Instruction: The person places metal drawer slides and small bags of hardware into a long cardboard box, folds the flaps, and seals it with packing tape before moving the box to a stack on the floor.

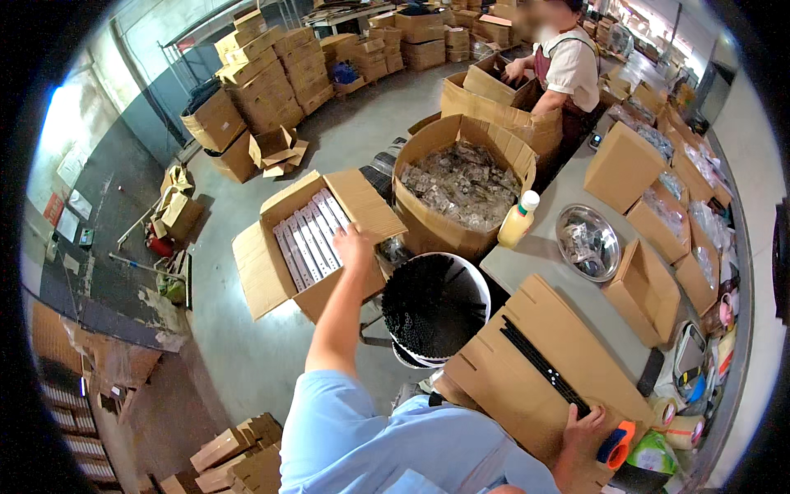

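Note:
My left hand (354, 246) reaches out to an open carton (276, 274) on the left. Its fingers are bent and slightly apart at the carton's near right side, touching or just above the ends of long white strips (309, 240) lying side by side inside. Some fingertips are hidden. At the lower right my right hand (583, 424) is closed on the near ends of a few thin black strips (539, 362). These lie on a flat sheet of brown cardboard (510, 387). Between my arms stands a white bucket (480, 290) packed with upright black strips (424, 305).
Beyond the bucket, a large carton (411, 222) holds clear plastic parts. A yellow bottle (517, 222), steel bowl (586, 267) and small cartons (642, 292) stand on the grey table. An orange tape dispenser (617, 445) is beside my right hand. Another person (568, 70) works at far-right boxes.

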Motion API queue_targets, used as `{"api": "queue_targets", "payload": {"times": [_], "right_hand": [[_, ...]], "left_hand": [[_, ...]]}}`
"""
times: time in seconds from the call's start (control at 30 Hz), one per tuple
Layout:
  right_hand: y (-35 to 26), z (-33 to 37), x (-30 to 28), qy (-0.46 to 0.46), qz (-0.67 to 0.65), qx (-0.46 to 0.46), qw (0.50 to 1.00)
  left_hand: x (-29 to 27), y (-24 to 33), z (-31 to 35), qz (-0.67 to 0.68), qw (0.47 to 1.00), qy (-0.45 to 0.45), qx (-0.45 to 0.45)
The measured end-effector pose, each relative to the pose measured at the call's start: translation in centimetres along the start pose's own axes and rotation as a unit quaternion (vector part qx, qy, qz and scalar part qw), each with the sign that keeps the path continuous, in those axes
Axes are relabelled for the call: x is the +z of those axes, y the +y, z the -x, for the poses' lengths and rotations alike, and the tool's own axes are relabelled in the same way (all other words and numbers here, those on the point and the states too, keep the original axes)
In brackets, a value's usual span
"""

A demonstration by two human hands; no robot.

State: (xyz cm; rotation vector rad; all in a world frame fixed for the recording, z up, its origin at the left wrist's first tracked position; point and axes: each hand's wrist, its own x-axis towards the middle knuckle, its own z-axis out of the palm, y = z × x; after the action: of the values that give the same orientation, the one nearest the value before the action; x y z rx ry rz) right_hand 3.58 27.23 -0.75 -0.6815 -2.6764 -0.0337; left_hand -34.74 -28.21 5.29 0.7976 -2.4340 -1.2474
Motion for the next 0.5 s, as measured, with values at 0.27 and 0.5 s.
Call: {"api": "queue_targets", "payload": {"times": [0.27,0.5], "right_hand": [[-3.5,-0.9,-3.0,-0.035,-0.041,0.097,0.994],[-2.4,-0.5,-1.0,-0.026,-0.121,0.168,0.978]], "left_hand": [[4.2,-7.3,-8.4,-0.159,0.982,-0.071,-0.067],[4.0,-15.3,-15.3,-0.030,0.962,-0.264,-0.068]]}}
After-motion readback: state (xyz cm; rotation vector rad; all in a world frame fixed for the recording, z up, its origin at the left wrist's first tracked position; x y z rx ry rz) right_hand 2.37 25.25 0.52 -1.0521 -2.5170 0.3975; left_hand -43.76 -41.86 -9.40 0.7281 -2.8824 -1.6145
